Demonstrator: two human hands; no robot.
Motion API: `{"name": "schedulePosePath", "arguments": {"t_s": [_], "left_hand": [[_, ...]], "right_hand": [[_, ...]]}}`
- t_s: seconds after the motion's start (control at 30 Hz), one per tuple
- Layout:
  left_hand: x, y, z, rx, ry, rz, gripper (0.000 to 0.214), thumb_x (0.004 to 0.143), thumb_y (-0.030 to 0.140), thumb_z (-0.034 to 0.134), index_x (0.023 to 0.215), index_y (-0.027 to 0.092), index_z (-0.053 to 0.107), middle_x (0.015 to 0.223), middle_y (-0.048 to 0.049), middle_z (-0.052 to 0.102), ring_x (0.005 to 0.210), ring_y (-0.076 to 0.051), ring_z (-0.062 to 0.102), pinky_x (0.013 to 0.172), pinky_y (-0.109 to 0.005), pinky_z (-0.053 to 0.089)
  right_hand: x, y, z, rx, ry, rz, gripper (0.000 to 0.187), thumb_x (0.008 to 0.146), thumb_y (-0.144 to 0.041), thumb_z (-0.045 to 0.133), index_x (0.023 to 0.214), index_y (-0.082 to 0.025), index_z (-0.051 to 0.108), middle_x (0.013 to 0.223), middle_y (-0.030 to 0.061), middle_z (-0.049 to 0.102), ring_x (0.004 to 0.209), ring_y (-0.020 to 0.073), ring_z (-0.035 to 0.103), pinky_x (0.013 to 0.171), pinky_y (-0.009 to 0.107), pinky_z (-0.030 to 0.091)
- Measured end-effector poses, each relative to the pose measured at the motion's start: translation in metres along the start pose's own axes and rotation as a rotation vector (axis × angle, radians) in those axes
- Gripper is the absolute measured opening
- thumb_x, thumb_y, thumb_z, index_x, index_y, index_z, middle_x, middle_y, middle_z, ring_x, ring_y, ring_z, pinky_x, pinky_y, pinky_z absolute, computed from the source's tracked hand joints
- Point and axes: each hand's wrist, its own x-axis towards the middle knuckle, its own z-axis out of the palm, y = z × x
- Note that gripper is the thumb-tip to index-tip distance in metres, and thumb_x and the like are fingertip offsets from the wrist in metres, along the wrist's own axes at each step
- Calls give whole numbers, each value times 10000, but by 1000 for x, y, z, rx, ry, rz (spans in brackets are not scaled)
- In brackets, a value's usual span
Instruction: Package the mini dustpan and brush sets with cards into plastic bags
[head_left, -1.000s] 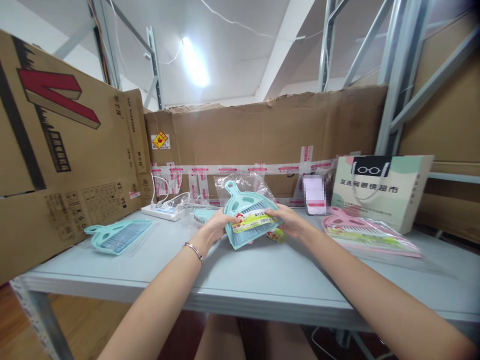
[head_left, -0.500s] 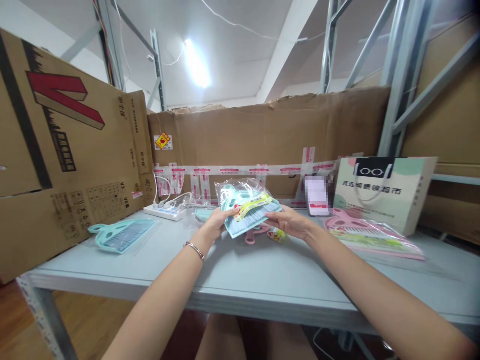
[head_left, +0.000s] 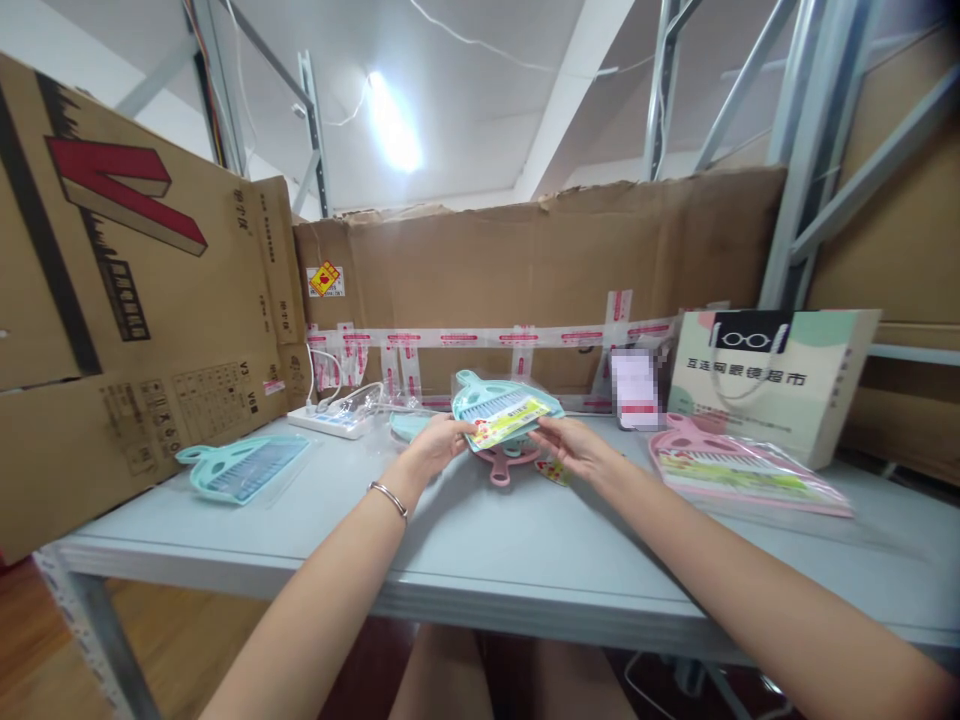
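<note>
Between my hands, just above the table, is a mint-green dustpan and brush set (head_left: 502,400) in a clear bag, with a yellow-green label across its front. My left hand (head_left: 437,445) pinches its lower left edge, thumb on top. At the lower right corner, my right hand (head_left: 574,445) grips the edge with thumb and fingers. Below the set, a pink dustpan handle (head_left: 502,468) shows, the rest of it hidden. Another small colourful label (head_left: 553,470) lies beside it, partly behind my right hand. More mint-green plastic (head_left: 409,427) lies behind my left hand.
On the left lies another mint-green dustpan set (head_left: 244,468); a bagged pink one (head_left: 739,470) lies on the right. A power strip (head_left: 326,420), a phone (head_left: 636,388) and a paper bag (head_left: 769,385) stand at the back. Cardboard (head_left: 480,270) walls off the table (head_left: 525,560).
The mint-green set has tilted flatter and shifted slightly away from me, so its handle points up and left. More of the pink handle beneath is visible. Both hands stay on the set.
</note>
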Motion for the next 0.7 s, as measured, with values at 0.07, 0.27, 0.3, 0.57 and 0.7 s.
{"name": "schedulePosePath", "arguments": {"t_s": [0.07, 0.27, 0.3, 0.57, 0.7], "left_hand": [[3, -4, -2, 18, 73, -11, 130, 646, -2, 638, 741, 82, 611, 752, -90, 681, 666, -134, 634, 671, -234, 520], [5, -4, -3, 28, 244, -47, 153, 675, 191, 693, 791, 105, 642, 681, -54, 670, 564, -129, 607, 544, -237, 508], [4, -4, -2, 31, 249, -57, 154, 678, 193, 688, 797, 107, 643, 684, -52, 672, 564, -125, 604, 538, -232, 505], [2, -3, -3, 99, 110, -56, 207, 639, 147, 706, 831, 108, 641, 798, -84, 691, 673, -153, 631, 601, -244, 515], [3, -4, 0, 111, 144, -68, 150, 660, 153, 687, 798, 108, 648, 793, -82, 690, 677, -147, 627, 604, -238, 513]], "right_hand": [[-3, 2, 3, -35, -18, -3, 124, 739, -72, 626, 797, -178, 597, 645, 9, 655, 573, 103, 633, 573, 168, 582], [-20, -3, 17, -125, -43, -20, 92, 740, -139, 634, 808, -174, 582, 685, 25, 668, 595, 120, 642, 584, 219, 578], [-23, -4, 19, -106, -55, -16, 68, 761, -157, 604, 820, -176, 575, 684, 20, 662, 585, 121, 639, 591, 241, 580], [-20, -4, 19, 48, -84, -2, 119, 786, -119, 554, 896, -159, 576, 769, 32, 689, 663, 125, 651, 597, 227, 572], [-12, 2, 15, 28, -30, -36, 130, 751, -54, 583, 849, -139, 592, 732, 45, 692, 643, 135, 656, 569, 219, 572]]}}
